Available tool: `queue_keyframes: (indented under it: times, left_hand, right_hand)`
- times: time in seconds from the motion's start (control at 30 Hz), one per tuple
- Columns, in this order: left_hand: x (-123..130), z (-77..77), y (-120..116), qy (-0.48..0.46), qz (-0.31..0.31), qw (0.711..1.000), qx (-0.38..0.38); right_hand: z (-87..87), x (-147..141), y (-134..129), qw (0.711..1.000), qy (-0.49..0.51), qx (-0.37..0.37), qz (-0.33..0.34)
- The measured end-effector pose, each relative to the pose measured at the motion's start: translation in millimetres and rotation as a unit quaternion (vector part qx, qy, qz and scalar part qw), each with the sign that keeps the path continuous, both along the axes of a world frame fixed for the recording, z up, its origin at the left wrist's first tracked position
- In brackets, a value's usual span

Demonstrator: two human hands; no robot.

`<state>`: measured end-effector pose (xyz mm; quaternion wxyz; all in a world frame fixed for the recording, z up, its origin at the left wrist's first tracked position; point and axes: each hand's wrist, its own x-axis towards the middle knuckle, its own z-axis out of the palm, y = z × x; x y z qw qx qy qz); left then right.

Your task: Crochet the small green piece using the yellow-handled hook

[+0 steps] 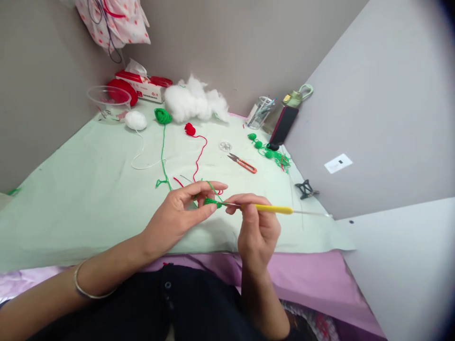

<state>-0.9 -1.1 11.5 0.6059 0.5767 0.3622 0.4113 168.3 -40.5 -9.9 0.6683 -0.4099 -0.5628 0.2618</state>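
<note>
Between the thumb and fingers of my left hand is a small green crochet piece, partly hidden by the fingers. Green yarn runs over the raised left index finger down to the piece. My right hand grips a crochet hook by its yellow handle, pen-like. The hook's thin metal shaft points left, its tip at the edge of the green piece. Whether the tip is inside a stitch I cannot tell. Behind my left hand, a green yarn strand leads back to a green yarn ball.
Orange-handled thread snips and a small round clear container lie beyond my hands. Farther back are a red yarn ball, a white yarn ball and white stuffing. Green crocheted balls and a leaning phone are at right.
</note>
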Motion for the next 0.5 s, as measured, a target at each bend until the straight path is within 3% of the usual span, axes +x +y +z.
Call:
queue_keyframes:
  times: [0.23,0.3,0.4,0.5]
  left_hand:
    - [6,-0.2,-4,0.047,0.07,0.991,0.103]
    - [7,-1.1,-5,0.023,0.074,0.995,0.066]
    - [9,-1.5,-4,-0.065,0.023,0.995,-0.066]
    - [10,-1.5,-2,-0.138,-0.011,0.98,-0.141]
  right_hand:
    - [-4.8,-1,-4,0.965,-0.214,0.143,-0.057]
    - [-9.4,-3,-2,0.939,-0.268,0.191,-0.095]
    - [-14.8,-6,1,0.905,-0.319,0.237,-0.152]
    - [-14.5,-7,3,0.931,-0.265,0.207,-0.141]
